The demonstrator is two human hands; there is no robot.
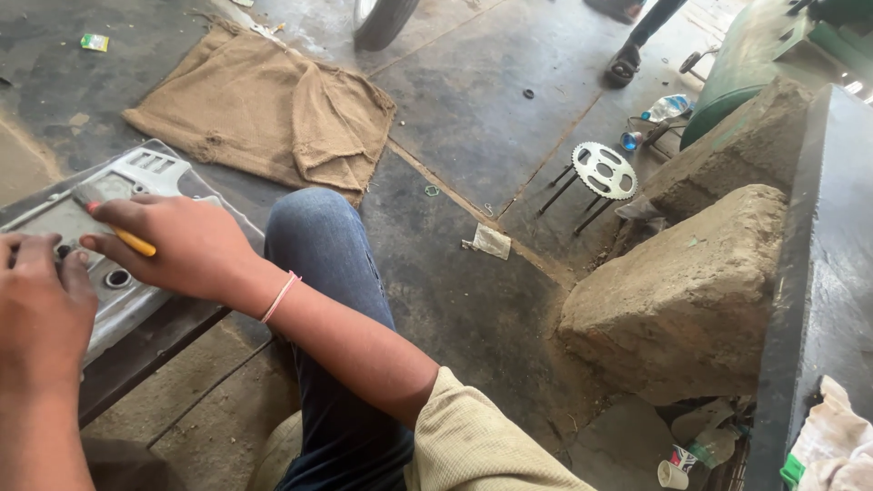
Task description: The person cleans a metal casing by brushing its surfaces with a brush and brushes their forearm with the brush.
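Note:
My right hand [177, 245] reaches across my body to the left and grips a tool with a yellow handle [135, 243]; its tip rests on a grey metal cover plate [150, 173] lying on the floor at the left. My left hand [41, 295] lies flat on the near part of that plate, beside a round hole [117, 278]. A pink band circles my right wrist. My knee in blue jeans [318, 245] is raised just right of the plate.
A burlap sack [273, 105] lies spread on the concrete floor behind. A chain sprocket [604, 170] stands on long bolts near large mud-caked blocks [691, 291]. A tyre and another person's sandalled foot [624, 65] are at the top. A rag lies at the bottom right.

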